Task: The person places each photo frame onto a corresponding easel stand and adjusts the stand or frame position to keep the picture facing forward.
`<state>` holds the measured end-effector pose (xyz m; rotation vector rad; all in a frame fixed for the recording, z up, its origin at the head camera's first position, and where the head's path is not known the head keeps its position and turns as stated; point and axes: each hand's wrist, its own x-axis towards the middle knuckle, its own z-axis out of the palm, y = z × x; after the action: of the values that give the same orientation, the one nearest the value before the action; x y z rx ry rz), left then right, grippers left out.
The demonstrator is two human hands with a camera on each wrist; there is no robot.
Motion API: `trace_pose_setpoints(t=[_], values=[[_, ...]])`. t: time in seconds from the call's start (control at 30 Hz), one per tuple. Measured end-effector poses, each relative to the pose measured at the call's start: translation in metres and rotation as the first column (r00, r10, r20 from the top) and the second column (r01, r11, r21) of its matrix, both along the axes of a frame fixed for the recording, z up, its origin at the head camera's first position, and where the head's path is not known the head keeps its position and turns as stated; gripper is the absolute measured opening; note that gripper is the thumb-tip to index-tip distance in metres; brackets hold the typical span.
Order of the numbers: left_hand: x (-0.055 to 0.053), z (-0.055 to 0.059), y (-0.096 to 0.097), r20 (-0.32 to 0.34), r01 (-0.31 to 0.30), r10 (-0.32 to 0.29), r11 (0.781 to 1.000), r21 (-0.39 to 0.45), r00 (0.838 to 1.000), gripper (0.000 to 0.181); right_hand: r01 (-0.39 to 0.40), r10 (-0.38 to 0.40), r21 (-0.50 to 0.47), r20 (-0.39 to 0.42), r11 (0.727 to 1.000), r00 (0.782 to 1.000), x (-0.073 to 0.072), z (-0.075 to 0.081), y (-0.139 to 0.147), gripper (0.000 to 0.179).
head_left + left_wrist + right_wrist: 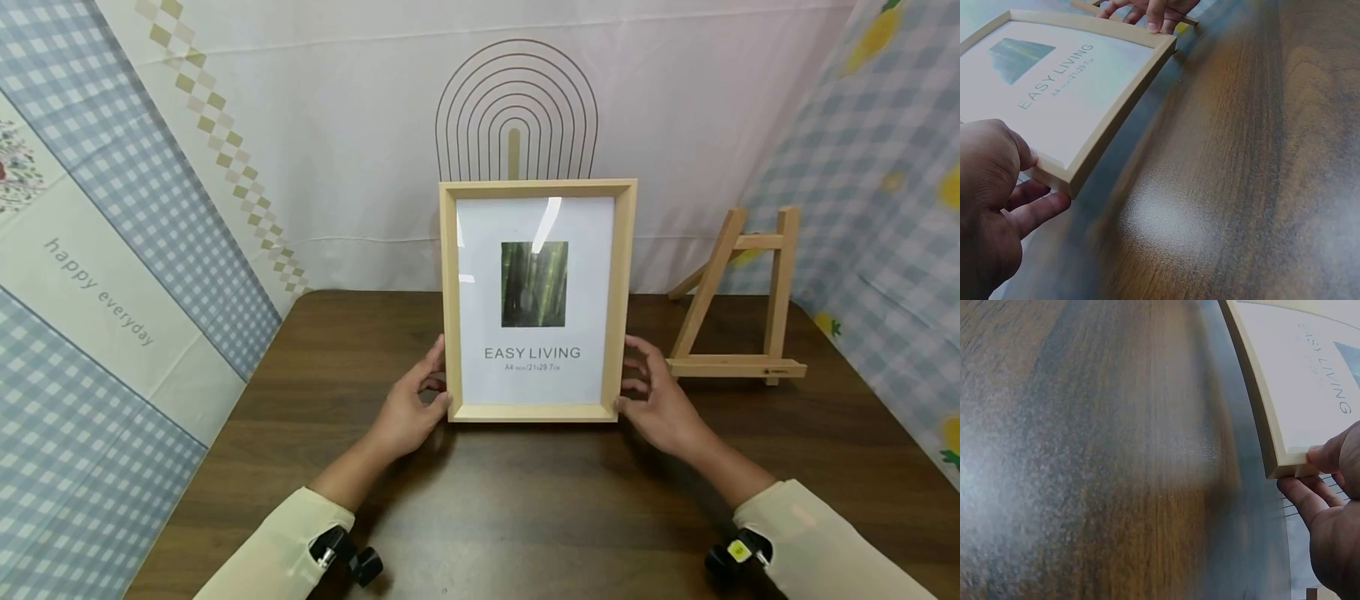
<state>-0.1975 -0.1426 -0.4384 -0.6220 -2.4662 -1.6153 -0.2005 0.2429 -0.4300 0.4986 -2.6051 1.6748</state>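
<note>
Right now your left hand and right hand pinch the lower corners of the wooden picture frame, thumbs in front, standing upright mid-counter, left of the wooden easel.

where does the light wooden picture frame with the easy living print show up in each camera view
Head: the light wooden picture frame stands upright at centre on the dark wood table, left hand and right hand gripping its lower corners.
Left wrist: upper left, corner held by that hand.
Right wrist: upper right edge, corner pinched by the thumb.
Shared landmark: the EASY LIVING lettering.
</note>
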Motion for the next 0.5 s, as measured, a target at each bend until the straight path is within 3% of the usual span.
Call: trace_pose_setpoints(t=[0.23, 0.47, 0.5], values=[[-0.003, 0.003, 0.001, -0.007, -0.010, 0.010, 1.000, 0.000, 1.000, 0.087, 0.011, -0.011, 0.002, -0.014, 1.000, 1.000, -0.003, -0.001, 0.001, 0.091], [0.017, 0.039, 0.014, 0.001, -0.052, 0.052, 0.999, 0.015, 0.999, 0.079, 0.025, -0.025, 0.007, -0.029, 1.000, 0.999, -0.004, 0.003, 0.000, 0.092], [0.017, 0.039, 0.014, 0.000, -0.054, 0.054, 0.998, 0.016, 0.999, 0.079, 0.024, -0.024, 0.005, -0.035, 1.000, 0.999, -0.004, 0.003, 0.000, 0.092]])
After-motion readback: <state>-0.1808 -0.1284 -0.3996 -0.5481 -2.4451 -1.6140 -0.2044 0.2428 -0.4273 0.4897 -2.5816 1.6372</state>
